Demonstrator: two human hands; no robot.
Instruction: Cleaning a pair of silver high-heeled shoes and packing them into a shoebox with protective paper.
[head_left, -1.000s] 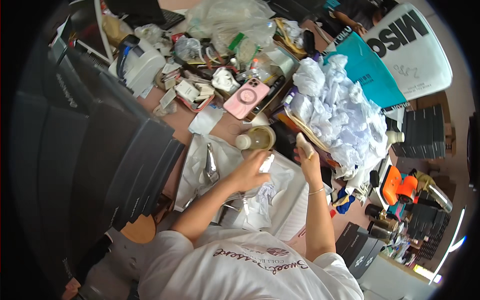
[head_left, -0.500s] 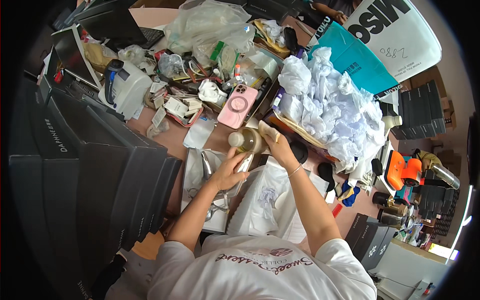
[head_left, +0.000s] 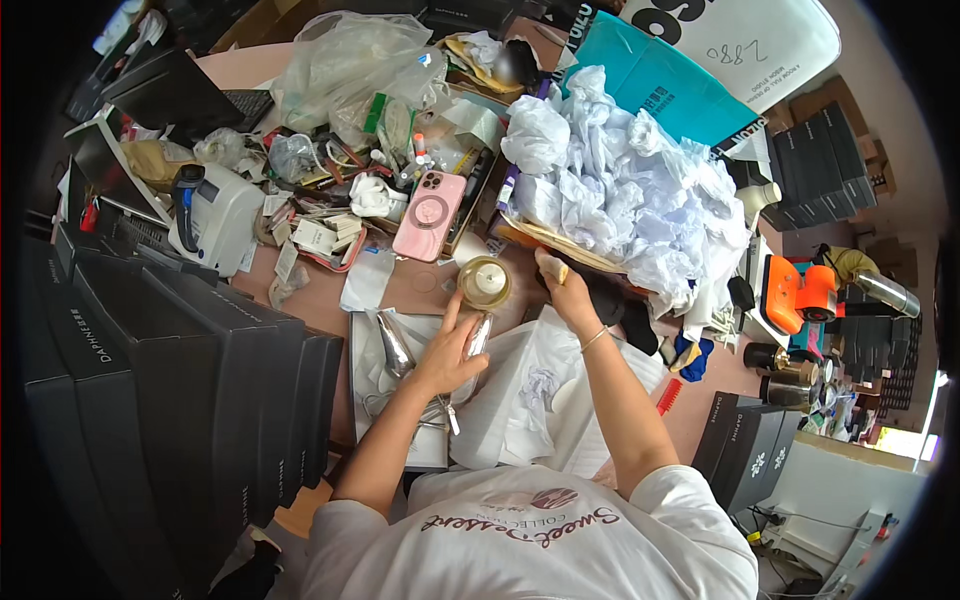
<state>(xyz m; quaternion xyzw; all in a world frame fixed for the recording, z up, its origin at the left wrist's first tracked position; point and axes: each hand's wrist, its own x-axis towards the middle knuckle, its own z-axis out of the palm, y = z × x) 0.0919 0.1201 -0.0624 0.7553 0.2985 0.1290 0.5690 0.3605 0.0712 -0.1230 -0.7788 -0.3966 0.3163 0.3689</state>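
My left hand [head_left: 447,352] is closed around a silver shoe [head_left: 481,334], of which only a part shows past the fingers. Thin straps dangle beneath that hand. Just beyond its fingertips stands a round glass jar [head_left: 485,284] of amber liquid with a white top. Over to the right, my right hand [head_left: 570,298] pinches a small pale-yellow sponge or folded cloth [head_left: 553,266], apart from the jar. A second silver shoe [head_left: 396,346] lies in the open shoebox [head_left: 357,425] under my left forearm. White tissue paper [head_left: 500,400] is spread between my arms.
A heap of crumpled white paper [head_left: 630,190] fills a container at the far right. Behind the jar lies a pink phone [head_left: 430,215] beside cluttered small items. Black shoeboxes [head_left: 220,400] are stacked at the left. A red comb [head_left: 669,397] lies right of my forearm.
My right hand has drawn the sponge or cloth away from the jar, toward the right. The jar now looks more upright, its white top centred. The whole view has shifted slightly.
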